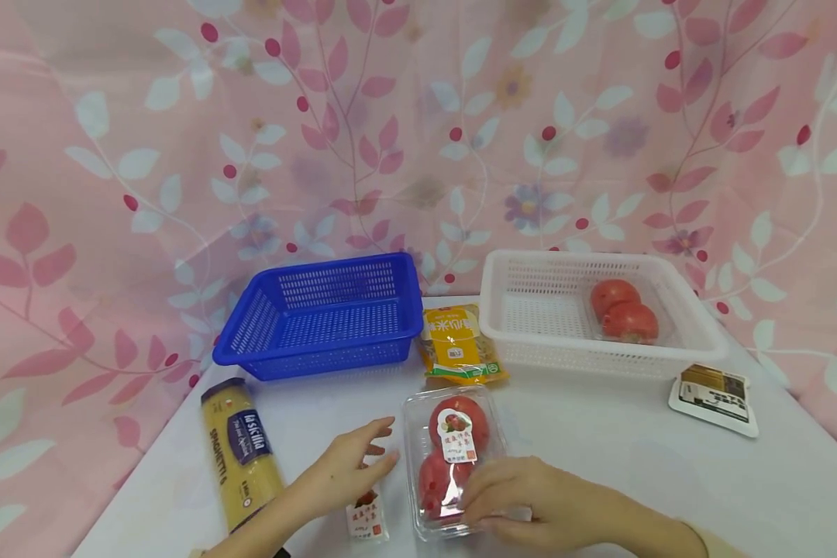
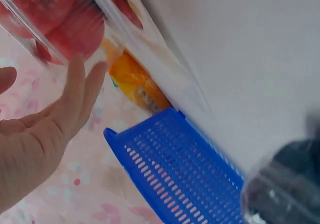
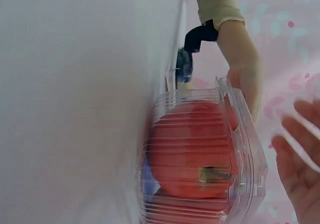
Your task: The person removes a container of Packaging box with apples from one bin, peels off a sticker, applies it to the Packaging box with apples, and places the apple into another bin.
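Observation:
A clear plastic box (image 1: 411,465) with two tomatoes (image 1: 460,422) lies in front of the person, a printed label on its lid. Just left of it in the head view is my left hand (image 1: 349,469), fingers loosely spread and holding nothing. Partly under that hand lies a small white printed label (image 1: 366,521) with a red picture. My right hand (image 1: 523,496) is at the box's lower right corner, fingers loosely bent over it. From the right wrist view, a gap shows between the right hand (image 3: 302,169) and the box wall (image 3: 250,159).
A blue basket (image 1: 328,353) stands at the back left, a white basket (image 1: 565,349) holding another tomato box (image 1: 669,329) at the back right. Between them is a yellow food bag (image 1: 458,345). A spaghetti pack (image 1: 240,457) lies left; a flat black-and-gold package (image 1: 714,395) lies right.

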A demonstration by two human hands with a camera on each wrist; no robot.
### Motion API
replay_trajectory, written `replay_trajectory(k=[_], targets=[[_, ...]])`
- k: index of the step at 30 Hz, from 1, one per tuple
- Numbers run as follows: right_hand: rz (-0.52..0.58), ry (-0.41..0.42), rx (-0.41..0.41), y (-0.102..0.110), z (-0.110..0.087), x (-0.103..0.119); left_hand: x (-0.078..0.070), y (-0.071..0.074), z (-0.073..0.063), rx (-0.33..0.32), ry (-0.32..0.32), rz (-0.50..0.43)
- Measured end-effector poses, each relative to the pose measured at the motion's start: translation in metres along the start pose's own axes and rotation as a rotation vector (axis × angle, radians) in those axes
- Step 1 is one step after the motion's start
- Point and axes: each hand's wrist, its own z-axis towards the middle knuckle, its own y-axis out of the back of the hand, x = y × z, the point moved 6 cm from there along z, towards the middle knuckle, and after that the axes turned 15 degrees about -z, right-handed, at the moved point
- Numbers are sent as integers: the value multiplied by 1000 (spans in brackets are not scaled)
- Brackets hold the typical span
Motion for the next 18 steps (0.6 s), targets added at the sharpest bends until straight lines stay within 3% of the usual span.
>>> replay_trajectory(k=[3, 7, 13, 18], targets=[[-28, -165, -116, 9, 0, -11, 2, -7, -1, 40, 46, -92], [-105, -436, -146, 14, -7, -26, 8, -11, -1, 37, 96, -110], [-178, -738, -61, 6, -22, -42, 21, -18, 2, 43, 199, -315], [-37, -927, 69, -11, -37, -58, 24, -30, 3, 138, 252, -430]])
